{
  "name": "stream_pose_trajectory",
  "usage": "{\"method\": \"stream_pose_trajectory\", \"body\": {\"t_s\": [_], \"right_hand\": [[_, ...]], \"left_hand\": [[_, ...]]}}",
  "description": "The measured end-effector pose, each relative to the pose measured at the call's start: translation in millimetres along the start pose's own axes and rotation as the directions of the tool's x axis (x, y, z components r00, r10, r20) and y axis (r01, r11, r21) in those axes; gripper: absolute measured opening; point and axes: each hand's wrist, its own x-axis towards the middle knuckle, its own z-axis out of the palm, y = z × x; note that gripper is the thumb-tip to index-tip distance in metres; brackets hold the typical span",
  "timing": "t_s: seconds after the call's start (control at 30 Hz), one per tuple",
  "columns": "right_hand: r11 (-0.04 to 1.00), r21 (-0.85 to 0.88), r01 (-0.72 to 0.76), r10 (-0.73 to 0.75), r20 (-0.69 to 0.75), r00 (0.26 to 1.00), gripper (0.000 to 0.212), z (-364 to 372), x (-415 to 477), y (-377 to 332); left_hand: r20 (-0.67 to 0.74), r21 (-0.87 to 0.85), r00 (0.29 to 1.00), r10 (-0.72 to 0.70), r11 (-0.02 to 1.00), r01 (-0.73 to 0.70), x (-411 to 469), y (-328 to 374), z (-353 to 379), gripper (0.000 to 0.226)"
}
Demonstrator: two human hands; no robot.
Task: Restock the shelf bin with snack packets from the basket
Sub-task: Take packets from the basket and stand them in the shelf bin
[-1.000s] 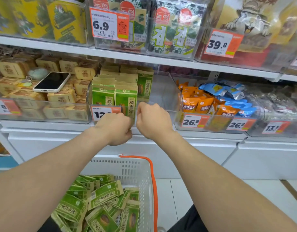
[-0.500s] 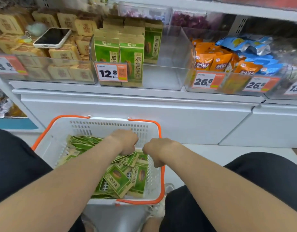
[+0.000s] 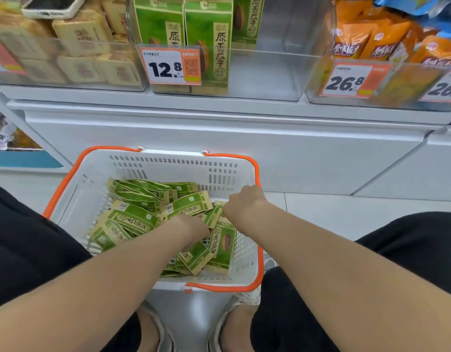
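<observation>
A white basket with an orange rim (image 3: pixel 258 179) stands on the floor between my knees and holds several green snack packets (image 3: pixel 135 217). My left hand (image 3: pixel 193 224) is pushed down among the packets near the basket's middle, and its fingertips are hidden. My right hand (image 3: pixel 244 200) is curled at the basket's right side, its fingers pinching the top edge of a green packet (image 3: pixel 223 246). Above, the clear shelf bin (image 3: pixel 270 74) has upright green packets (image 3: pixel 209 47) in its left half behind a 12.8 price tag (image 3: pixel 168 67); its right half is bare.
A phone (image 3: pixel 51 6) lies on tan boxes (image 3: pixel 79 36) in the bin to the left. Orange packets (image 3: pixel 371 44) fill the bin to the right. A white cabinet front (image 3: pixel 219 148) runs under the shelf, just behind the basket.
Both hands came down from the shelf bin's front into the basket and now sit among the green packets. My view has tilted down towards the basket.
</observation>
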Motion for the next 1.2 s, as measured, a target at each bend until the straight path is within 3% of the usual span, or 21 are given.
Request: {"method": "stream_pose_trajectory", "body": {"t_s": [0.1,0.2,0.33,0.47,0.57,0.63,0.9,1.03,1.1,1.2], "right_hand": [[0.999,0.015,0.036,-0.036,0.022,0.999,0.023,-8,7,-2],[0.998,0.025,0.050,-0.051,0.038,0.998,0.020,-15,13,-7],[0.997,0.021,0.068,-0.069,0.042,0.997,0.017,-18,18,-13],[0.995,0.042,0.095,-0.095,0.019,0.995,0.017,-23,12,-13],[0.992,0.070,0.105,-0.106,0.014,0.994,0.017,-24,8,-12],[0.989,0.092,0.116,-0.116,0.003,0.993,0.029,-22,6,-12],[0.980,0.144,0.135,-0.136,0.001,0.991,0.035,-16,7,-15],[0.979,0.148,0.141,-0.142,-0.008,0.990,0.030,-17,12,-14],[0.980,0.144,0.139,-0.138,-0.012,0.990,0.021,-19,12,-12],[0.982,0.128,0.138,-0.135,-0.031,0.990,0.025,-26,9,-5]], "left_hand": [[-0.015,0.110,0.999,0.038,0.993,-0.037,7,3,15,0.088],[0.026,0.117,0.998,0.059,0.991,-0.062,7,6,17,0.091],[-0.008,-0.014,0.999,0.040,0.999,-0.040,10,6,16,0.067],[0.000,-0.036,1.000,0.004,0.999,-0.004,9,6,16,0.044],[-0.011,-0.063,1.000,0.011,0.998,-0.012,5,8,17,0.063],[-0.017,-0.013,1.000,0.021,1.000,-0.021,2,11,16,0.070],[-0.073,0.004,0.997,-0.033,0.999,0.033,-1,8,13,0.036],[-0.100,0.090,0.995,0.002,0.996,0.007,-5,-2,11,0.043],[-0.087,0.028,0.996,-0.005,1.000,0.008,-7,-7,12,0.032],[-0.158,-0.238,0.984,-0.083,0.970,0.044,-6,-15,8,0.017]]}}
